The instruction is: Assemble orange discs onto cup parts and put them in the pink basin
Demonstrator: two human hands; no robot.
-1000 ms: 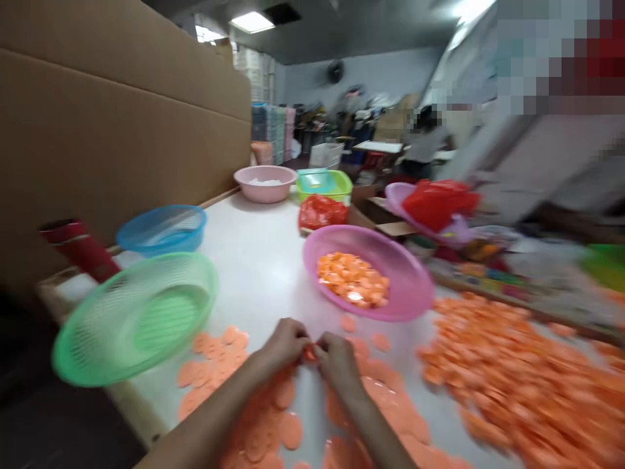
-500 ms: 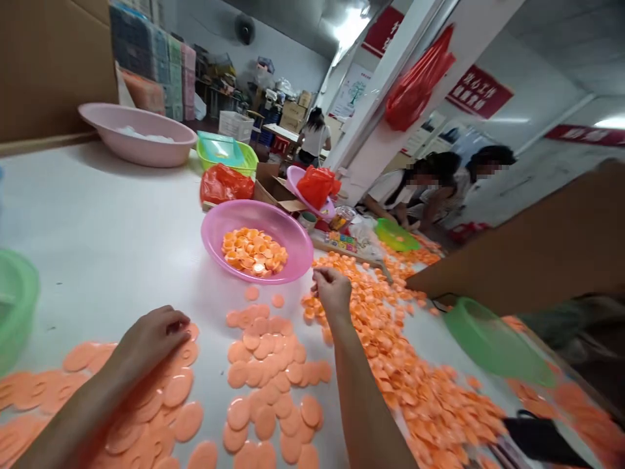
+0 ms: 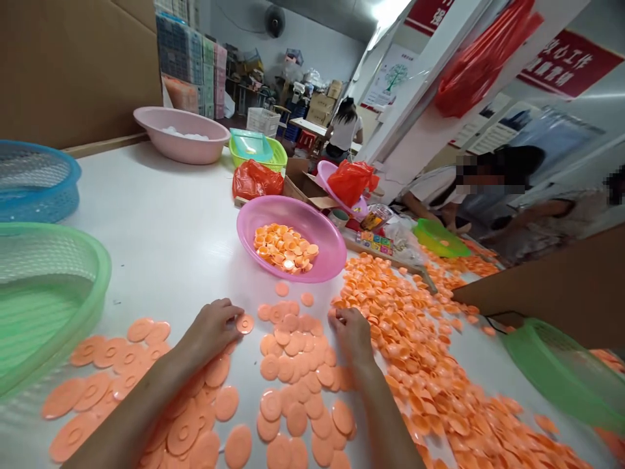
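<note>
My left hand [image 3: 213, 327] pinches the edge of a flat orange disc [image 3: 245, 324] with a raised ring at its centre. Under and around that forearm lie larger orange discs [image 3: 183, 435], overlapping. My right hand [image 3: 353, 331] is closed in a pinch at the near left edge of a heap of small orange cups [image 3: 410, 339]; a bit of orange shows at its fingertips, too small to make out. Between both hands smaller plain orange discs [image 3: 295, 378] are spread on the white table [image 3: 161, 241]. Beyond them, a pink basin [image 3: 249, 225] contains more orange cups.
At the left stand a green basket [image 3: 100, 280] and a blue basket [image 3: 71, 189]. A pale pink basin [image 3: 190, 148], a lime basket [image 3: 279, 156] and a red bag [image 3: 258, 179] sit farther back. Another green basket [image 3: 541, 358] lies right. Co-workers [image 3: 439, 189] work across the table.
The view has swung left, bringing in the blue basket. My left hand has closed on a disc. My right hand has drawn back toward me, to the cup heap's edge.
</note>
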